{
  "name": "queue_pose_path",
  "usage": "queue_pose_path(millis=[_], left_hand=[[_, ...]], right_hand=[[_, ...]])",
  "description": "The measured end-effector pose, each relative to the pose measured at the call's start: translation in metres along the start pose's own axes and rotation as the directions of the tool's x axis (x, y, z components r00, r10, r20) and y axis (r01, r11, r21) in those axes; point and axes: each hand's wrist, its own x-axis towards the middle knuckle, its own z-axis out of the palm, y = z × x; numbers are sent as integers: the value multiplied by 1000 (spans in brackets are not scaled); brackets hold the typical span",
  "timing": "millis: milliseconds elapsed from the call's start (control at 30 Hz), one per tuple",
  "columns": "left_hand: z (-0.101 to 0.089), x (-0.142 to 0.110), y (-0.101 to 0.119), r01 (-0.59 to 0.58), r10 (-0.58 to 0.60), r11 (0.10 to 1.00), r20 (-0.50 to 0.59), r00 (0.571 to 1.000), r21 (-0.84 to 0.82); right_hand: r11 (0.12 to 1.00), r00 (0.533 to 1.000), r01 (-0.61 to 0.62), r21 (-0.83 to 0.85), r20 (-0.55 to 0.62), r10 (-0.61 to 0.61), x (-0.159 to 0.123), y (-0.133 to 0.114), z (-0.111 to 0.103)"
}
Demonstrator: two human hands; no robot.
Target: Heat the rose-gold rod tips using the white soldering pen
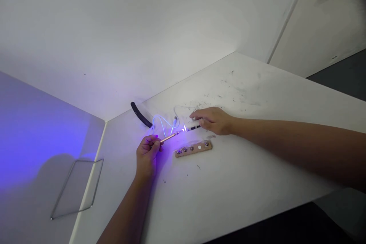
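Observation:
My left hand [148, 151] is closed around a slim copper-coloured pen-like rod [169, 137]. Its narrow tip points right, at the lit end of a small white lamp [193, 126]. The lamp gives off a bright violet-white glow, and my right hand [213, 120] grips its other end from above. The rod's tip is close to the light; glare hides whether they touch. Just below both hands lies a wooden strip [196, 151] with several shiny metal knobs and one white round spot.
A thin white cable [162, 120] loops behind the lamp. Behind my left hand is a black curved strip [140, 115]. At the left, a bent metal wire frame [68, 181] leans by the wall. Dark specks [228, 84] dot the white table [243, 179].

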Motion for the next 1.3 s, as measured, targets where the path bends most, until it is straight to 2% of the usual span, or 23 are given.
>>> queue_pose_path(millis=[633,1300], left_hand=[[-1,0,-2,-58,55,996,42,998,67],[-2,0,-2,-62,58,993,41,997,97]], right_hand=[[1000,1000,12,-1,-12,-12,0,-1,0],[1000,1000,-6,1,3,6,0,-1,0]])
